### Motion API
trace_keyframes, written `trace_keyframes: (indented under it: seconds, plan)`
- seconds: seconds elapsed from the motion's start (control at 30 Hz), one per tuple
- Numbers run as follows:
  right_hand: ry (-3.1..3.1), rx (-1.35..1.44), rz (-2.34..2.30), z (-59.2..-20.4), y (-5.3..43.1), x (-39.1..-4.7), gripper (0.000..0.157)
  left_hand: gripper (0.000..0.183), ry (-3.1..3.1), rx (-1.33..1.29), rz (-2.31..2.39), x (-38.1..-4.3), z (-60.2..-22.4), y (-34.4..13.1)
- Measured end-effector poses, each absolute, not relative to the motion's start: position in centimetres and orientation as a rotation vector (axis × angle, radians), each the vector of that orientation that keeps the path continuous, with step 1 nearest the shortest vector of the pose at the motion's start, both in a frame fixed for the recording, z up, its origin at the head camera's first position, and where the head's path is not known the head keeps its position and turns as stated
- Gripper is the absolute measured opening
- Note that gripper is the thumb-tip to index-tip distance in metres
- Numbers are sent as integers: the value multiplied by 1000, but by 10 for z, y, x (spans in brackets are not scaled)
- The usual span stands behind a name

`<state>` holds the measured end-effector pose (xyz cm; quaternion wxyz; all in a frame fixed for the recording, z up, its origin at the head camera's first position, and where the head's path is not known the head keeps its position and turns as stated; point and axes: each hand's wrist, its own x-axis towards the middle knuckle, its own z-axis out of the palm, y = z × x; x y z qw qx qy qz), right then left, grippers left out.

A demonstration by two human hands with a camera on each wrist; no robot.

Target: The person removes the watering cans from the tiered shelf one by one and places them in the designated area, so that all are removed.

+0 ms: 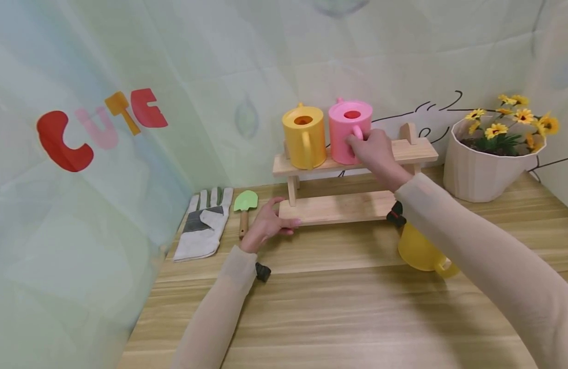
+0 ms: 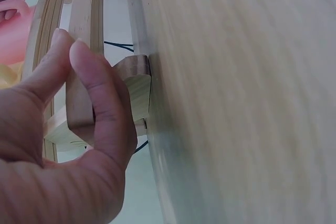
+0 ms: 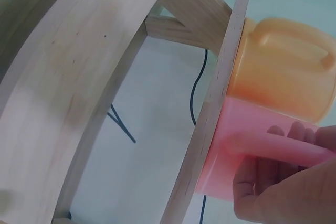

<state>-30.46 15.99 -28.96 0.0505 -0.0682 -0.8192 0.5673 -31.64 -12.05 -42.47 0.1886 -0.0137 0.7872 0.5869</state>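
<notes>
Clearly, the shelf [image 1: 415, 150], pale wood, should be stiff, easiest steadied by the end of its lower board [image 1: 337, 207], which the left hand [image 1: 269, 221] grips. On top, beside a yellow can [image 1: 295, 139], stands the pink can [image 1: 341, 136], probably light and smooth; the right hand [image 1: 375, 151] grasps its handle [image 1: 358, 132], the sensible hold. It looks round, with a red opening [image 1: 351, 115].
</notes>
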Motion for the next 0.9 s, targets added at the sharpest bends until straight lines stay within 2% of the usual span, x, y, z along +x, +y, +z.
trace_keyframes:
  seconds: [0.3, 0.53, 0.9]
  plan:
    - [-2347, -187, 1901, -292, 154, -308, 35, 99, 2212, -18, 1657, -316, -425, -122]
    - [-2215, -164, 2032, -296, 151, -310, 24, 99, 2205, -21, 1667, -315, -427, -123]
    - [-2143, -220, 2024, -296, 148, -312, 24, 100, 2190, -28, 1690, -315, -424, -121]
